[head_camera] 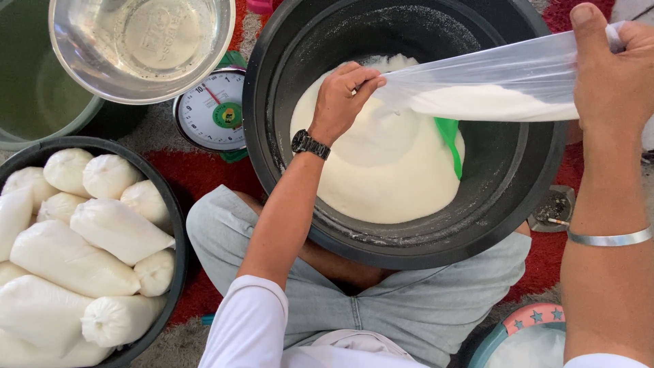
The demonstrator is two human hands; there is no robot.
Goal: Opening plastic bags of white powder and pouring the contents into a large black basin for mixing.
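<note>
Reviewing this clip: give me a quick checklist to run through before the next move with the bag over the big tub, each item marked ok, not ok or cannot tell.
1. Left hand grips one end of the clear plastic bag: ok.
2. Right hand grips the other end: ok.
3. Bag hangs over the black tub, so spills would fall inside: ok.
4. White powder remains in the tub: ok.
5. Green scoop within reach, part buried in powder: ok.
6. Bag mouth open or closed: cannot tell.
</note>
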